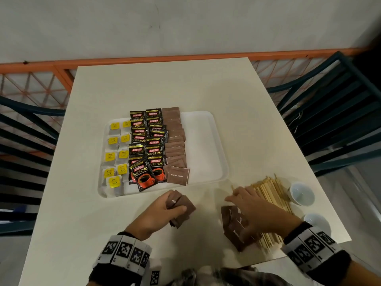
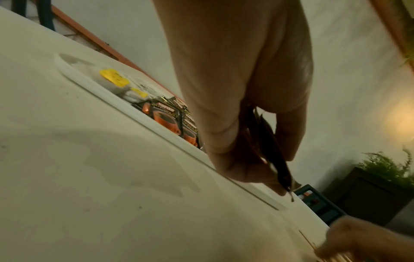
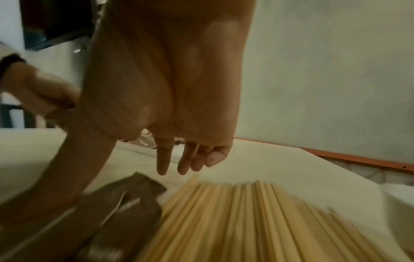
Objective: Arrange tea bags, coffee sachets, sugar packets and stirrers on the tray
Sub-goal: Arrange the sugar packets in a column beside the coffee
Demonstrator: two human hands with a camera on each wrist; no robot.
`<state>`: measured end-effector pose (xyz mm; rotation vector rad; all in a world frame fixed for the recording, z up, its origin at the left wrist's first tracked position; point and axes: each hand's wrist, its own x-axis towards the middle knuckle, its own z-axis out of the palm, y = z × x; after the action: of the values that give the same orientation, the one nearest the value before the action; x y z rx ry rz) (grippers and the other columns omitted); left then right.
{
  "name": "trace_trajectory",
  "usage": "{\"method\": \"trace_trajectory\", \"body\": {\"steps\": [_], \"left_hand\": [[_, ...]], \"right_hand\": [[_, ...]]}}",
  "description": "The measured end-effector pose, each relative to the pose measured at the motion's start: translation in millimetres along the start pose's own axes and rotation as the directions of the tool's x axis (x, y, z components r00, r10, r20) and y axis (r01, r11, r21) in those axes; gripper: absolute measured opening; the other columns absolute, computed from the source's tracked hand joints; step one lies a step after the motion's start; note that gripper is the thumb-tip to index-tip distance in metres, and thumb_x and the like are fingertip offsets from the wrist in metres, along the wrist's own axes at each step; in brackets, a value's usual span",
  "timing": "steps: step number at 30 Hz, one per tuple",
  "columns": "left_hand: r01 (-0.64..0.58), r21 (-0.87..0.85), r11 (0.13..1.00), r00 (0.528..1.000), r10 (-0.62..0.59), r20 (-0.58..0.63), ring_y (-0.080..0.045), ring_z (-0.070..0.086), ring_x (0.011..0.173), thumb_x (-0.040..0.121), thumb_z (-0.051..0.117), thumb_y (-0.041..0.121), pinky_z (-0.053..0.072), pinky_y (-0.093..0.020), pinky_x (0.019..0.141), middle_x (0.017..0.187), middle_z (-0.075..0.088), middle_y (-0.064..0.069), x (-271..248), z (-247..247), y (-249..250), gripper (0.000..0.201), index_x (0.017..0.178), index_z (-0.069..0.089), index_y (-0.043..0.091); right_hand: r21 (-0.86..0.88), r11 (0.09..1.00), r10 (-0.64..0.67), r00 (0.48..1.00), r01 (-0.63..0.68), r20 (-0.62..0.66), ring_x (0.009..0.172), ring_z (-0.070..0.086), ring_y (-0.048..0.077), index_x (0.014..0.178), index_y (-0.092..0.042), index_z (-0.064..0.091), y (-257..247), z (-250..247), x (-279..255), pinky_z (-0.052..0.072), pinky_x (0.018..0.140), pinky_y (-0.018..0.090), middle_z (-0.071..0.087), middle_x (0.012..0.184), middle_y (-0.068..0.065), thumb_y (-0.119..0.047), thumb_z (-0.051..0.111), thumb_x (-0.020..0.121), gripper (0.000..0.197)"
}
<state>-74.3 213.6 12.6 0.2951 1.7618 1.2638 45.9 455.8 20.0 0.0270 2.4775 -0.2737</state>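
Observation:
A white tray holds yellow-tagged tea bags on its left, black coffee sachets in the middle and a column of brown sugar packets beside them. My left hand grips a small stack of brown sugar packets just in front of the tray; in the left wrist view the packets sit between thumb and fingers. My right hand hovers with straight fingers over loose brown sugar packets and a spread of wooden stirrers, holding nothing.
Two small white cups stand at the table's right edge next to the stirrers. Dark slatted chairs flank the table on both sides. The tray's right half is bare.

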Motion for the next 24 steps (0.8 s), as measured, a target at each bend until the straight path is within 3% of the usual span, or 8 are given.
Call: {"method": "trace_trajectory", "body": {"steps": [2, 6, 9, 12, 16, 20, 22, 24], "left_hand": [[0.013, -0.035, 0.999, 1.0, -0.014, -0.008, -0.01, 0.069, 0.071, 0.09, 0.054, 0.004, 0.049, -0.023, 0.057, 0.088, 0.068, -0.01, -1, -3, -1, 0.013, 0.103, 0.053, 0.007], [-0.01, -0.07, 0.998, 1.0, 0.011, 0.015, -0.021, 0.068, 0.078, 0.09, 0.049, -0.002, 0.048, -0.025, 0.054, 0.098, 0.07, -0.018, -2, -4, -1, 0.015, 0.104, 0.049, -0.006], [0.009, -0.113, 0.994, 1.0, -0.007, 0.02, -0.022, 0.069, 0.084, 0.09, 0.048, -0.001, 0.053, -0.026, 0.063, 0.095, 0.072, -0.013, -3, -1, 1, 0.018, 0.107, 0.05, 0.002], [0.037, -0.182, 0.983, 0.999, -0.033, 0.025, -0.024, 0.067, 0.09, 0.091, 0.044, 0.0, 0.054, -0.04, 0.082, 0.091, 0.069, -0.012, -3, 2, 2, 0.026, 0.113, 0.049, 0.012], [0.035, -0.207, 0.978, 0.999, -0.033, 0.015, -0.025, 0.066, 0.085, 0.094, 0.036, -0.004, 0.057, -0.035, 0.074, 0.091, 0.061, -0.013, -5, 3, 8, 0.038, 0.117, 0.05, 0.023], [0.0, -0.198, 0.98, 1.0, -0.005, -0.026, -0.019, 0.063, 0.078, 0.095, 0.039, 0.001, 0.053, -0.027, 0.066, 0.092, 0.058, -0.011, -7, 1, 11, 0.028, 0.105, 0.055, 0.021], [-0.023, -0.226, 0.974, 0.998, 0.01, -0.057, -0.017, 0.063, 0.079, 0.097, 0.044, 0.012, 0.053, -0.026, 0.066, 0.093, 0.057, -0.011, -8, 0, 11, 0.016, 0.102, 0.055, 0.02], [-0.04, -0.237, 0.971, 0.997, 0.023, -0.073, -0.017, 0.063, 0.081, 0.094, 0.046, 0.025, 0.055, -0.027, 0.069, 0.097, 0.058, -0.012, -9, -1, 14, 0.013, 0.103, 0.054, 0.02]], "right_hand": [[-0.148, 0.989, 0.001, 1.0, 0.0, 0.007, 0.132, 0.02, 0.021, 0.142, -0.028, 0.019, 6, 12, -6, 0.019, 0.113, 0.038, 0.022, 0.143, -0.002, -0.056, 0.07, 0.066, 0.096], [-0.197, 0.98, 0.007, 0.999, -0.013, -0.031, 0.131, 0.024, 0.022, 0.139, -0.023, 0.024, 5, 21, -8, 0.023, 0.112, 0.039, 0.025, 0.143, 0.001, -0.051, 0.068, 0.072, 0.085], [-0.159, 0.987, -0.02, 0.998, 0.011, -0.054, 0.126, 0.028, 0.019, 0.133, -0.022, 0.03, 1, 21, -7, 0.026, 0.109, 0.036, 0.031, 0.139, 0.0, -0.044, 0.065, 0.077, 0.069], [-0.122, 0.99, -0.081, 0.994, 0.072, -0.071, 0.121, 0.034, 0.017, 0.128, -0.021, 0.035, -6, 21, -6, 0.026, 0.106, 0.033, 0.04, 0.132, -0.002, -0.037, 0.059, 0.084, 0.053], [-0.08, 0.985, -0.16, 0.984, 0.154, -0.075, 0.108, 0.048, 0.015, 0.118, -0.021, 0.038, -19, 16, -5, 0.028, 0.102, 0.031, 0.053, 0.119, -0.002, -0.023, 0.054, 0.09, 0.032], [0.168, 0.971, -0.157, 0.984, 0.169, -0.08, 0.08, 0.048, 0.009, 0.103, -0.021, 0.039, -29, 0, -2, 0.036, 0.078, 0.016, 0.053, 0.096, -0.006, -0.017, 0.052, 0.091, 0.018], [0.354, 0.92, -0.145, 0.985, 0.168, -0.092, 0.073, 0.047, 0.005, 0.096, -0.024, 0.036, -36, -13, 1, 0.036, 0.063, 0.013, 0.049, 0.089, -0.011, -0.017, 0.054, 0.09, 0.02], [0.508, 0.842, -0.142, 0.983, 0.182, -0.116, 0.071, 0.048, 0.001, 0.098, -0.026, 0.036, -45, -29, 8, 0.037, 0.059, 0.012, 0.049, 0.086, -0.014, -0.018, 0.056, 0.089, 0.024]]}}
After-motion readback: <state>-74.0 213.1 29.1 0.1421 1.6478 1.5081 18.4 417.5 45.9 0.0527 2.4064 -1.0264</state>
